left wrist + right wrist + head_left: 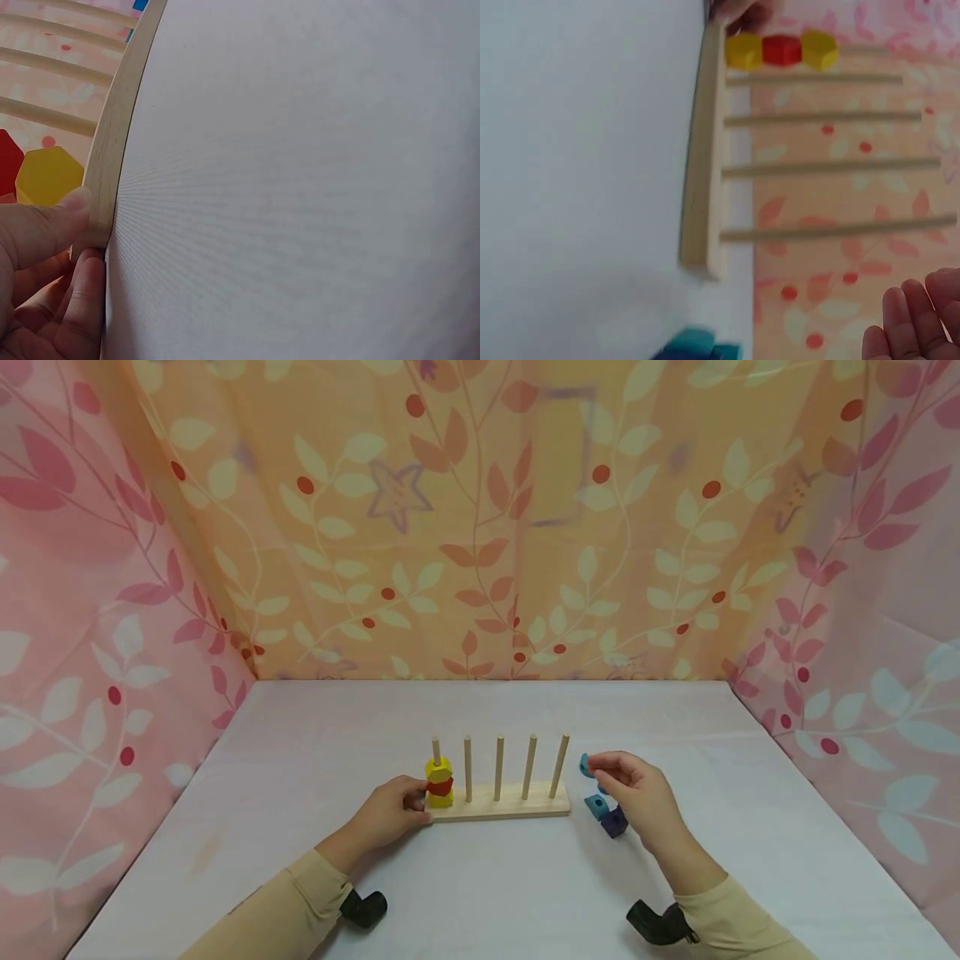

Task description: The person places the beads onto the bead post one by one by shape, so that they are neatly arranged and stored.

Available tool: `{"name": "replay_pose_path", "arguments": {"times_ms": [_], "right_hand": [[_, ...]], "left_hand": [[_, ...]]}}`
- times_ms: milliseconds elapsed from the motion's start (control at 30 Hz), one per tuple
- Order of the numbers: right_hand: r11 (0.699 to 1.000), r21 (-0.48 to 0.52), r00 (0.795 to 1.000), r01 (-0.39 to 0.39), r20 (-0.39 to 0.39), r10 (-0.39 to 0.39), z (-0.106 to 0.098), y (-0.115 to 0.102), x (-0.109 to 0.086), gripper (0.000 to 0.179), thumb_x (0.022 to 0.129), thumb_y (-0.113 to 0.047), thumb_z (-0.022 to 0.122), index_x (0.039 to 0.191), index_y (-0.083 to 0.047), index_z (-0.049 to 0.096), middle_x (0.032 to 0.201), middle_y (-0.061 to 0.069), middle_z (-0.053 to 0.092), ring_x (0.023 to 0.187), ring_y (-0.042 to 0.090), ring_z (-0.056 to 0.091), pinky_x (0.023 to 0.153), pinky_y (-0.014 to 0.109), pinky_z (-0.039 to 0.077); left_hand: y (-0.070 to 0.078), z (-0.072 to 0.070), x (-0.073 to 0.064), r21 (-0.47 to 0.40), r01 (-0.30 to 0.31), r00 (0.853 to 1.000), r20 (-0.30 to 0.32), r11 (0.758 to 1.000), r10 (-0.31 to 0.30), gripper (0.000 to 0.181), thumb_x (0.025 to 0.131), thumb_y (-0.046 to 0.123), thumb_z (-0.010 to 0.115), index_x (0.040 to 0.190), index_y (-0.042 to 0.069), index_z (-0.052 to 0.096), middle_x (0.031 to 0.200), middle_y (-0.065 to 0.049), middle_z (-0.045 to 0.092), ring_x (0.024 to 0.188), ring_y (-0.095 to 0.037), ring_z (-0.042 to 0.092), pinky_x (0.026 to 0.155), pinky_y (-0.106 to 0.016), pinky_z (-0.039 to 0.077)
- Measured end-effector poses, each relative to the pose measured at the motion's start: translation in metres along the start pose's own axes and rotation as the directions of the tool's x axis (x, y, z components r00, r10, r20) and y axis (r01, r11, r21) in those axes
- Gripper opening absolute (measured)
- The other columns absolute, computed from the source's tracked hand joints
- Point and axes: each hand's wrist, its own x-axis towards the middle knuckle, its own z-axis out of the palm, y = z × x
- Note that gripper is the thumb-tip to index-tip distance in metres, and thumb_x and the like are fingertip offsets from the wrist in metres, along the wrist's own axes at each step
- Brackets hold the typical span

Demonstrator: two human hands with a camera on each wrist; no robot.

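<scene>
My left hand [393,812] pinches the left end of a wooden peg stand [510,810], thumb on the edge of its base [112,165]. Several upright pegs rise from the stand. On the leftmost peg sit a yellow block [438,768], a red block [439,787] and another yellow block [440,801], stacked. To the right of the stand, my right hand [637,789] pinches a small teal block [584,766] at its fingertips, partly hidden by them. In the right wrist view some fingers [915,322] show, raised above the table; the held block is out of that view.
Below the right hand lie a teal block [597,807] with a hole, a dark purple block [614,822] and a partly covered blue block [602,789]. A white cloth covers the table [495,893]. Leaf-patterned curtains [480,527] stand behind and at both sides.
</scene>
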Motion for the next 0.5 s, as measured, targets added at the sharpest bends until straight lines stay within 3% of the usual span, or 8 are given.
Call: {"name": "replay_pose_path", "arguments": {"times_ms": [233, 500], "right_hand": [[0.986, -0.155, 0.998, -0.061, -0.034, 0.056, -0.030, 0.023, -0.006, 0.026, 0.091, -0.015, 0.057, 0.114, -0.003, 0.059, 0.113, 0.016, 0.061, 0.095, 0.006, 0.058, 0.079, 0.012, 0.043], [0.971, -0.224, 0.992, -0.081, 0.075, 0.100, -0.038, 0.043, -0.013, 0.024, 0.086, -0.007, 0.062, 0.108, 0.003, 0.062, 0.104, 0.016, 0.064, 0.090, 0.009, 0.060, 0.074, 0.016, 0.046]], "left_hand": [[0.000, -0.001, 0.001, 0.016, 0.010, 1.000, -0.001, 1.000, -0.010, 0.048, 0.073, 0.017, 0.077, 0.117, 0.007, 0.060, 0.095, 0.004, 0.057, 0.078, -0.008, 0.053, 0.071, -0.027, 0.045], [-0.003, 0.001, 0.002, 0.005, 0.019, 1.000, 0.001, 1.000, -0.019, 0.048, 0.074, 0.017, 0.076, 0.118, 0.008, 0.060, 0.096, 0.004, 0.057, 0.078, -0.007, 0.053, 0.071, -0.026, 0.045]]}}
